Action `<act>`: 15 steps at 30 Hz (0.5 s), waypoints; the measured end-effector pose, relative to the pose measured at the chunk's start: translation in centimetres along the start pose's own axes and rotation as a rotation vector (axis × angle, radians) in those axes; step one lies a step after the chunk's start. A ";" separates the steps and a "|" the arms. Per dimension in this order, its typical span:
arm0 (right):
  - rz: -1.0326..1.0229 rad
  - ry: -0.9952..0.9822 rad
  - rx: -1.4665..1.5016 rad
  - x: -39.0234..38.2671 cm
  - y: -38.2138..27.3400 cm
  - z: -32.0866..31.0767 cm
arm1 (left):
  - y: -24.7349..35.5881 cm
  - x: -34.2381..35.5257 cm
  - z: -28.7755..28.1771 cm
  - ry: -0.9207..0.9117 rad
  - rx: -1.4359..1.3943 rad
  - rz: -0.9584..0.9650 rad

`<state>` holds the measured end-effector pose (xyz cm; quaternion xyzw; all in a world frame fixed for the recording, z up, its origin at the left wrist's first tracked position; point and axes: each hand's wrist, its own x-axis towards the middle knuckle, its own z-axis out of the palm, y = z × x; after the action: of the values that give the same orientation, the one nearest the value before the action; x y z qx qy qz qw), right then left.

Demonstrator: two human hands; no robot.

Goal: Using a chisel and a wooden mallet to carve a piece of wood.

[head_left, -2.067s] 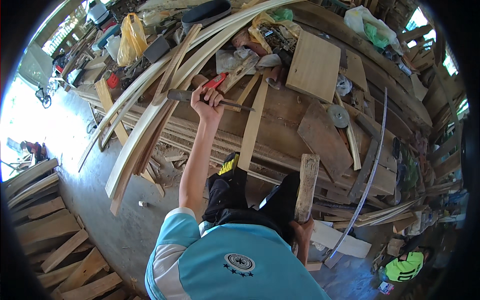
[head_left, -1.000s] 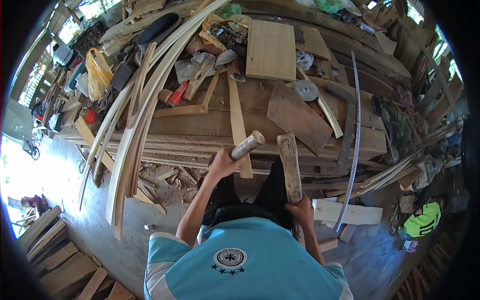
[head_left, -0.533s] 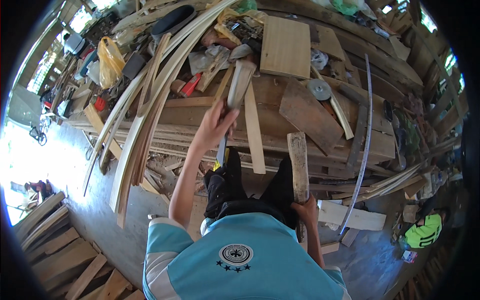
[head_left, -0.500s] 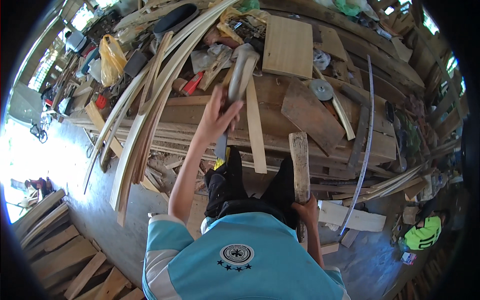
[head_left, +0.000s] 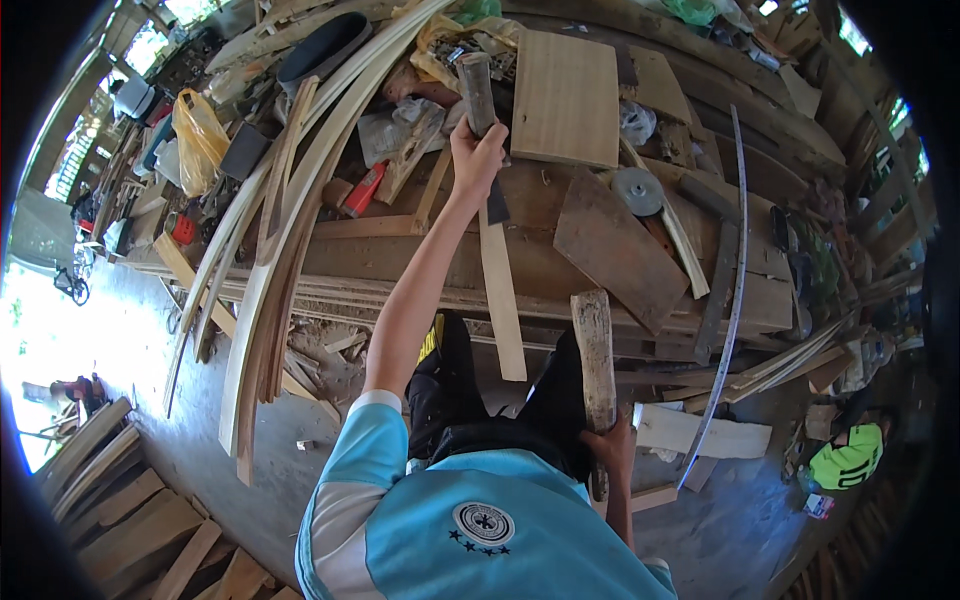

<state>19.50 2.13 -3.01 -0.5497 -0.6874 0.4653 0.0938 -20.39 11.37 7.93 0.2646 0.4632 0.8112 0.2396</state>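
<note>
- Near, at the right, your right hand (head_left: 610, 440) grasps a wooden club (head_left: 594, 350), rough and stained, its free end toward the counter (head_left: 535, 212).
- Farther, a pale strip (head_left: 505, 325) passes the counter's near edge; over it shows the dark blade (head_left: 498, 205) of your tool (head_left: 478, 95), touching or not, I cannot tell.
- Your left hand (head_left: 478, 158) grasps this tool by its worn, greyish handle, which points far. You seem to be placing it; the next move probably calls for a steady grip.

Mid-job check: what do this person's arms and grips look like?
Left grip and right grip are ungloved hands. Both forearms are uncovered, with no watch visible. The short left sleeve is light blue with a white cuff edge; little of the right sleeve shows.
</note>
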 end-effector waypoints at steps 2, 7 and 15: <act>0.013 -0.032 0.055 0.2 0.1 0.0 | -0.6 0.2 -0.1 0.013 0.040 0.028; 0.007 -0.027 0.059 0.2 -1.1 -0.3 | -0.9 0.2 -0.5 -0.013 0.050 0.071; -0.003 -0.026 0.021 0.2 -0.3 -0.1 | -0.7 -0.4 -0.3 -0.099 0.058 0.052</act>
<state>19.28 2.40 -2.82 -0.5415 -0.6845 0.4794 0.0916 -20.17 11.20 7.08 0.3229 0.4670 0.7894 0.2333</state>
